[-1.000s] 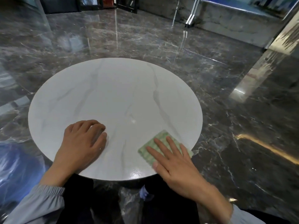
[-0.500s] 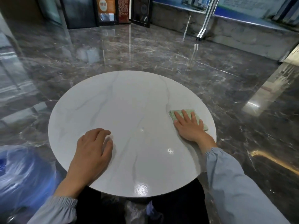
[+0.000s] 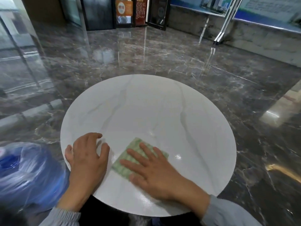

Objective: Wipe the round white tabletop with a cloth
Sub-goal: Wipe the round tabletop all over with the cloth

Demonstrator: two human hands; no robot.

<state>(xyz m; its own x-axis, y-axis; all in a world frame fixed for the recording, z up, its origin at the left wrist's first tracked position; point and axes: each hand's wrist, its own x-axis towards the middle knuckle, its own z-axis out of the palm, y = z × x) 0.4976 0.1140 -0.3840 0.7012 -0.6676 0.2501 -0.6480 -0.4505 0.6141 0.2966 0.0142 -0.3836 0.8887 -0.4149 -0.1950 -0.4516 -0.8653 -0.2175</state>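
Observation:
The round white tabletop [image 3: 146,108] with faint grey veins fills the middle of the head view. A pale green checked cloth [image 3: 130,162] lies flat on its near part. My right hand [image 3: 154,172] presses on the cloth with straight, spread fingers and covers most of its right side. My left hand [image 3: 88,157] rests on the table's near left edge, just left of the cloth, fingers bent with their tips on the surface and holding nothing.
Glossy dark marble floor [image 3: 179,59] surrounds the table. A blue plastic-wrapped object [image 3: 24,173] sits low at the left beside the table. Dark doors and posters [image 3: 128,12] stand at the back, and a metal post [image 3: 224,30] at the back right.
My right hand has slid the cloth from the table's right edge back toward the near middle, next to my left hand. The left hand stays at the near left edge.

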